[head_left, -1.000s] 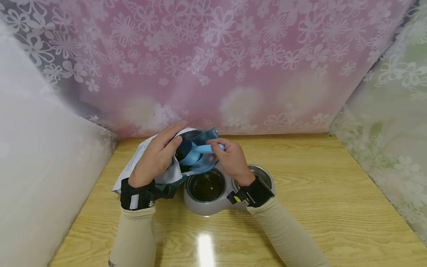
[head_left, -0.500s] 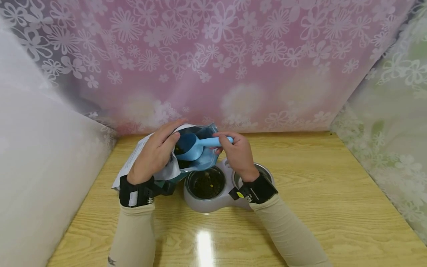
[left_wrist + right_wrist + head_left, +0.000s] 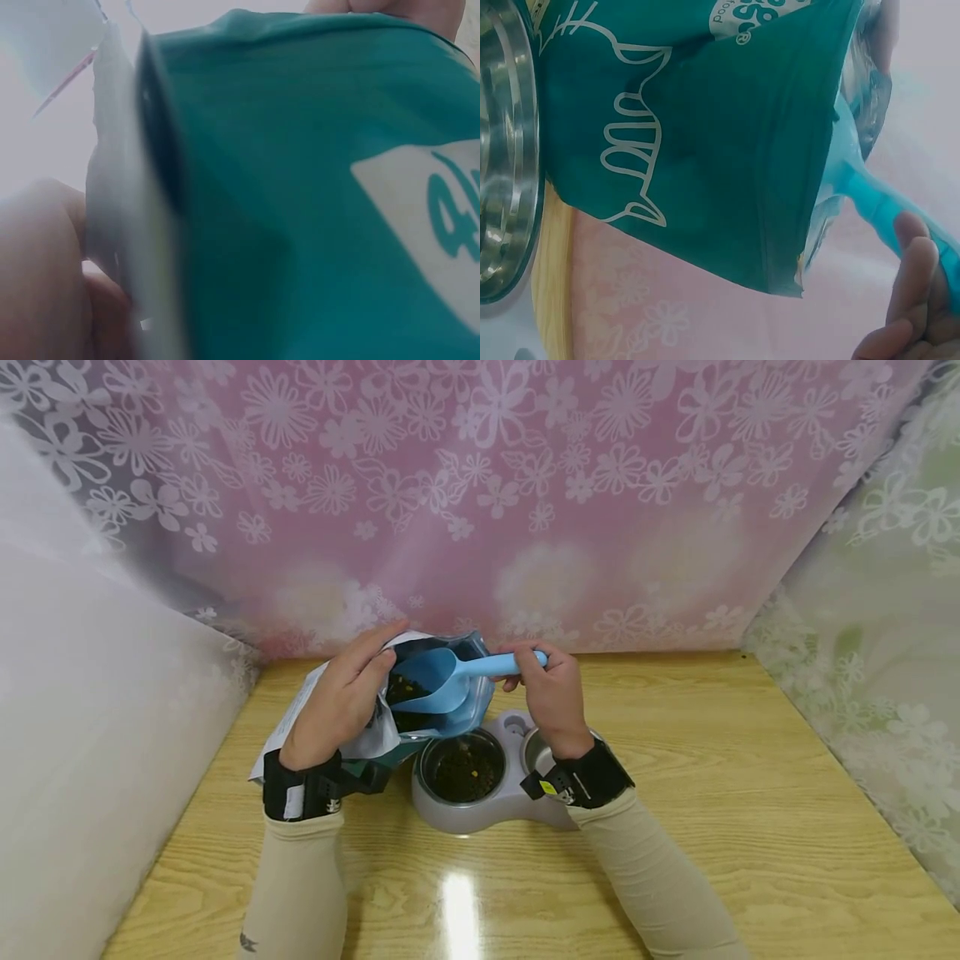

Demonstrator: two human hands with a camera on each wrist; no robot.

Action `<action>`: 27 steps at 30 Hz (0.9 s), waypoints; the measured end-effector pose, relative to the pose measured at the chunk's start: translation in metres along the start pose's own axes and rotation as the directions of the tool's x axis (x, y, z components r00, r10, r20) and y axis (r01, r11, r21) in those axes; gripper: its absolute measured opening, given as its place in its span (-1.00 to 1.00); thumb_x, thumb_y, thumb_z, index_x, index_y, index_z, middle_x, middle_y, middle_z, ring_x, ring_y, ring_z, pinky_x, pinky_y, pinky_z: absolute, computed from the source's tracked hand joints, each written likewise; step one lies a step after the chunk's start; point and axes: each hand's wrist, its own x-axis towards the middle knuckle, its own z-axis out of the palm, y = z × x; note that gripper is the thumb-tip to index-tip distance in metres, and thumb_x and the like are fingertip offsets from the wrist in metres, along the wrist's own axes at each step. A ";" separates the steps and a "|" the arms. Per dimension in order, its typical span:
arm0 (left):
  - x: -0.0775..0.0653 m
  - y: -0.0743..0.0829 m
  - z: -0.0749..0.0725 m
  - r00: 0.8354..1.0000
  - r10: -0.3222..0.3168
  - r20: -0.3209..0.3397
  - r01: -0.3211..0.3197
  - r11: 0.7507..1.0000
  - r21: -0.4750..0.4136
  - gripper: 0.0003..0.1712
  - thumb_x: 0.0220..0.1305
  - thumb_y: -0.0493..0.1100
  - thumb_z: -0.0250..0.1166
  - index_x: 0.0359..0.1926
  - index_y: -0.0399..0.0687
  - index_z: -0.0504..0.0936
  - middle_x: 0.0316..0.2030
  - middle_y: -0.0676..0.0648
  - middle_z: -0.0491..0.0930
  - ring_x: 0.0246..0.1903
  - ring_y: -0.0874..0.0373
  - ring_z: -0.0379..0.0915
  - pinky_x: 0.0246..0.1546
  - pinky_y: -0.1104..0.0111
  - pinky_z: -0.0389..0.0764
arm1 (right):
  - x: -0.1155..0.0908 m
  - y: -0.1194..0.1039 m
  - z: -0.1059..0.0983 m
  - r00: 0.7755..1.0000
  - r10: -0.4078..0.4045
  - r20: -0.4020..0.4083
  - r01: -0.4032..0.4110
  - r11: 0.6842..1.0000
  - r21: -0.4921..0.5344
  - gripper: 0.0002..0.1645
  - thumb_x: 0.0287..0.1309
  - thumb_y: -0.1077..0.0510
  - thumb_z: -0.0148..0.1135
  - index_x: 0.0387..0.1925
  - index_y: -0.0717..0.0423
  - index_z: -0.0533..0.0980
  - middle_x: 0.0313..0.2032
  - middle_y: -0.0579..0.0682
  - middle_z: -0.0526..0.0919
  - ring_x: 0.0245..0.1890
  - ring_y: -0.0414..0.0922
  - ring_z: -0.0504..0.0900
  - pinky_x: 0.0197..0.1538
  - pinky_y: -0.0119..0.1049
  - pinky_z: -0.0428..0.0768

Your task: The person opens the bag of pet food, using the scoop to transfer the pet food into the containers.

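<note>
In the head view my left hand [image 3: 333, 702] grips a pet food bag [image 3: 367, 743] near its mouth, thumb at the rim. The bag is tilted, its mouth facing right; its green front with a white line drawing shows in the right wrist view. My right hand [image 3: 557, 697] holds a light blue scoop [image 3: 446, 677] by its handle. The scoop's cup lies inside the bag mouth with dark pellets and a few yellow bits in it. Just below the mouth stands a grey double pet bowl [image 3: 468, 818], whose left steel bowl holds dark pellets [image 3: 461, 772].
The right steel bowl [image 3: 534, 752] is partly hidden under my right wrist. Everything rests on a wood-grain table [image 3: 735, 793]. A pink flowered curtain [image 3: 480, 527] hangs behind, with a white wall surface [image 3: 112, 710] at left and a floral sheet [image 3: 862, 677] at right.
My right hand has drawn the scoop to the right and slightly up, so more of its cup and the pellets show. My left hand stays on the bag, nearly unmoved.
</note>
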 end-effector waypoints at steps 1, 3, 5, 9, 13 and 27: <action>0.000 0.000 0.000 1.000 0.001 -0.001 -0.001 1.000 -0.001 -0.45 0.68 -0.08 -0.11 0.56 -0.05 0.28 0.51 -0.14 0.27 0.52 -0.02 0.13 0.49 -0.05 0.15 | 0.001 0.000 0.000 1.000 0.000 -0.013 0.000 1.000 0.003 -0.62 0.50 0.12 0.08 -0.11 0.36 0.68 -0.40 0.03 0.76 -0.50 -0.10 0.67 -0.23 -0.20 0.70; 0.000 -0.001 -0.001 1.000 0.001 -0.002 -0.001 1.000 -0.004 -0.45 0.68 -0.08 -0.11 0.56 -0.06 0.28 0.51 -0.14 0.27 0.52 -0.02 0.13 0.49 -0.05 0.15 | 0.002 0.001 -0.001 0.999 -0.001 -0.035 0.001 1.000 0.008 -0.61 0.50 0.12 0.07 -0.12 0.35 0.68 -0.37 0.02 0.76 -0.50 -0.12 0.69 -0.24 -0.22 0.70; 0.000 -0.001 -0.001 1.000 -0.001 -0.002 0.001 1.000 -0.005 -0.45 0.68 -0.08 -0.11 0.56 -0.07 0.28 0.51 -0.13 0.27 0.52 -0.02 0.14 0.49 -0.05 0.15 | 0.004 0.002 -0.003 0.999 -0.003 -0.053 0.004 1.000 0.015 -0.61 0.51 0.12 0.06 -0.11 0.38 0.67 -0.35 0.02 0.76 -0.49 -0.14 0.71 -0.26 -0.24 0.70; 0.000 -0.001 -0.001 1.000 -0.009 -0.002 0.009 1.000 -0.004 -0.45 0.68 -0.07 -0.11 0.56 -0.10 0.28 0.51 -0.11 0.28 0.52 -0.02 0.15 0.48 -0.05 0.17 | 0.005 0.003 -0.005 0.996 -0.008 -0.086 0.010 1.000 0.026 -0.59 0.50 0.14 0.04 -0.09 0.44 0.65 -0.40 0.00 0.74 -0.51 -0.13 0.71 -0.29 -0.30 0.68; -0.001 -0.002 -0.001 1.000 -0.011 -0.002 0.010 1.000 -0.012 -0.45 0.69 -0.07 -0.12 0.56 -0.10 0.28 0.51 -0.12 0.28 0.52 -0.03 0.15 0.47 -0.05 0.17 | 0.006 0.003 -0.008 0.994 -0.009 -0.109 0.013 0.999 0.038 -0.59 0.49 0.14 0.04 -0.09 0.44 0.65 -0.42 -0.02 0.74 -0.50 -0.04 0.73 -0.30 -0.32 0.68; -0.001 -0.002 -0.001 1.000 -0.006 0.003 0.006 1.000 -0.019 -0.44 0.69 -0.07 -0.13 0.56 -0.12 0.26 0.52 -0.13 0.26 0.53 -0.02 0.13 0.48 -0.03 0.16 | 0.010 0.003 -0.016 0.987 0.002 -0.160 0.017 0.993 0.119 -0.59 0.47 0.12 0.02 -0.14 0.42 0.63 -0.51 -0.04 0.72 -0.58 -0.18 0.65 -0.34 -0.33 0.64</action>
